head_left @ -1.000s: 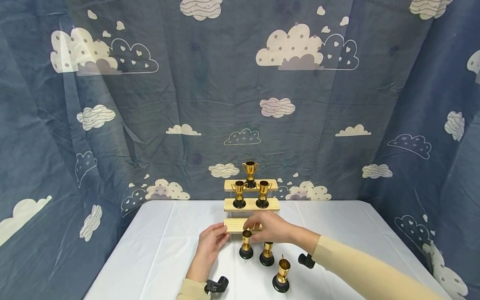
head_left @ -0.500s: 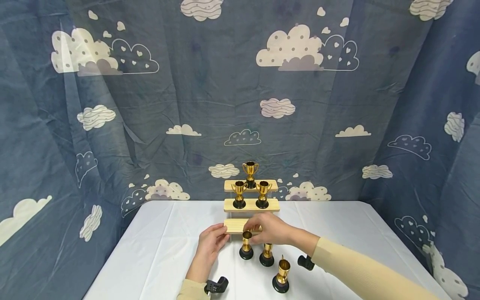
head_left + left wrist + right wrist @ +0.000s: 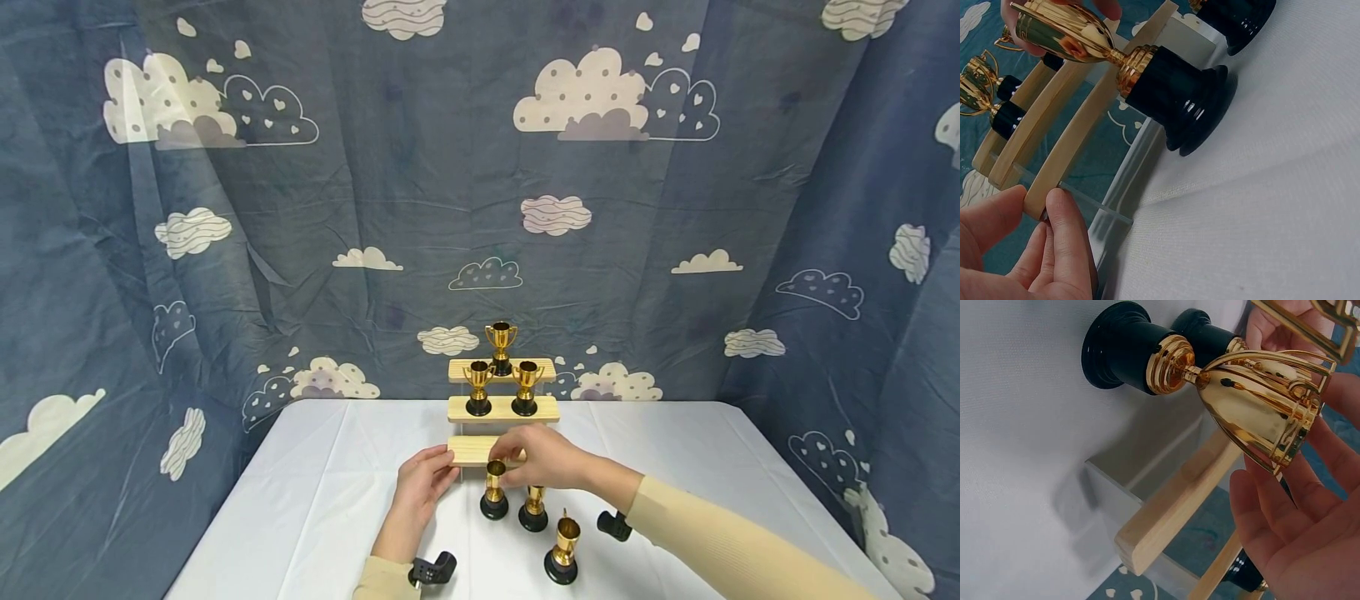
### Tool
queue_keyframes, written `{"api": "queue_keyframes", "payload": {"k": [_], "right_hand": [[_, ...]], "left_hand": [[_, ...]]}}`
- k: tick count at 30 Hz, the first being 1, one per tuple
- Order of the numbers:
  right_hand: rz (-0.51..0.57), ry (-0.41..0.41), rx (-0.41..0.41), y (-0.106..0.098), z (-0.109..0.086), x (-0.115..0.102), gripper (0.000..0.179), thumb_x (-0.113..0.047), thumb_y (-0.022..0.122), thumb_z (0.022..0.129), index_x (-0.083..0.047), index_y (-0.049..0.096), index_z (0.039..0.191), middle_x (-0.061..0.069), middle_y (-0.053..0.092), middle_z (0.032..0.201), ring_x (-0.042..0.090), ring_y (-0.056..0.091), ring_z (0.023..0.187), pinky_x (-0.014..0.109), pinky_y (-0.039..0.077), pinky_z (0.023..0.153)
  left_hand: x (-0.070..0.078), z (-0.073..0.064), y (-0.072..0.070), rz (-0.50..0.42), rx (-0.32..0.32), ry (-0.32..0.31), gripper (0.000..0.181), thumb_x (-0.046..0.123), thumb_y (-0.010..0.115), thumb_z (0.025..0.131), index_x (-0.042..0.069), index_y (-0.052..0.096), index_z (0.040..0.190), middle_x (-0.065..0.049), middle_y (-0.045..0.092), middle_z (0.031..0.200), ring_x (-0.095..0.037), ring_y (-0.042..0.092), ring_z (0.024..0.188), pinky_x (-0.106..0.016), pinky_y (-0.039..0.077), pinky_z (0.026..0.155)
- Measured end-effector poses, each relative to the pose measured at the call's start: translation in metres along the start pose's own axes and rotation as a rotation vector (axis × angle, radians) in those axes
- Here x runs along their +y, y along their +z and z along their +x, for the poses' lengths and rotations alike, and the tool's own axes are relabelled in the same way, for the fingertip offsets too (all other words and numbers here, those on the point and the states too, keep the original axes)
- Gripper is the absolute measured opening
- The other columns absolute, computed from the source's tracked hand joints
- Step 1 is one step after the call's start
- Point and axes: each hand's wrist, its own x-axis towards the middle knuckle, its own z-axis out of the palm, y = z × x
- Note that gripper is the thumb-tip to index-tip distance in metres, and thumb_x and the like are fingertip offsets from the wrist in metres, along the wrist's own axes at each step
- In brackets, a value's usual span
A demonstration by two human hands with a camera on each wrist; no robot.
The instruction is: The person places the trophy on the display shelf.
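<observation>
My left hand [image 3: 420,483] pinches the left end of the lowest wooden shelf [image 3: 468,451], thumb on top and fingers beneath in the left wrist view. Over the front of that shelf, my right hand [image 3: 543,457] holds a small gold trophy cup [image 3: 494,502] near its rim. The cup is upright in the head view, its black base [image 3: 1179,94] in front of the shelf. Just right of it stands a second trophy cup [image 3: 533,517], its top partly hidden by the right hand. A third trophy cup [image 3: 562,558] stands nearer the front.
Two trophy cups [image 3: 525,392] stand on the middle shelf [image 3: 501,409]. One trophy cup [image 3: 501,343] tops the upper shelf [image 3: 465,371]. Clear side panels [image 3: 1110,487] support the shelves on a white-covered table [image 3: 337,500]. A blue cloud-patterned curtain [image 3: 420,167] hangs behind.
My right hand and the cup it holds have shifted very slightly right. My left hand stays on the shelf end, and the other cups have not moved.
</observation>
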Motion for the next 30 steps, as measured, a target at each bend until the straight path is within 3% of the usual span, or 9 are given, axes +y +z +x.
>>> {"api": "queue_keyframes", "payload": {"k": [6, 13, 19, 30], "right_hand": [[0.007, 0.008, -0.011, -0.003, -0.001, -0.002, 0.030, -0.027, 0.082, 0.084, -0.022, 0.075, 0.112, -0.016, 0.068, 0.105, 0.021, 0.066, 0.094, 0.026, 0.055, 0.078], [0.029, -0.015, 0.007, -0.009, -0.002, -0.006, 0.028, -0.024, 0.081, 0.085, -0.020, 0.074, 0.113, -0.013, 0.069, 0.108, 0.020, 0.067, 0.096, 0.037, 0.059, 0.081], [0.019, 0.018, 0.014, -0.013, -0.003, -0.010, 0.026, -0.028, 0.080, 0.086, -0.022, 0.074, 0.111, -0.016, 0.068, 0.104, 0.016, 0.065, 0.095, 0.030, 0.057, 0.079], [0.028, 0.058, 0.053, -0.016, -0.006, -0.011, 0.025, -0.031, 0.081, 0.085, -0.025, 0.074, 0.108, -0.018, 0.067, 0.095, 0.012, 0.064, 0.092, 0.030, 0.056, 0.078]], "left_hand": [[0.000, 0.000, -0.001, 0.002, 0.006, 0.001, 0.037, -0.002, 0.071, 0.089, -0.010, 0.061, 0.123, -0.015, 0.067, 0.102, -0.018, 0.067, 0.087, -0.028, 0.061, 0.084], [0.001, 0.001, 0.000, -0.006, 0.000, -0.005, 0.040, -0.001, 0.072, 0.090, -0.011, 0.059, 0.126, -0.015, 0.067, 0.103, -0.017, 0.067, 0.087, -0.028, 0.060, 0.085], [0.000, 0.000, -0.001, -0.011, -0.008, -0.011, 0.041, -0.002, 0.070, 0.090, -0.011, 0.057, 0.128, -0.014, 0.066, 0.103, -0.016, 0.067, 0.087, -0.028, 0.060, 0.085], [0.000, 0.003, -0.001, -0.004, -0.006, -0.008, 0.039, -0.002, 0.071, 0.090, -0.010, 0.059, 0.126, -0.015, 0.067, 0.103, -0.017, 0.067, 0.087, -0.028, 0.061, 0.085]]}}
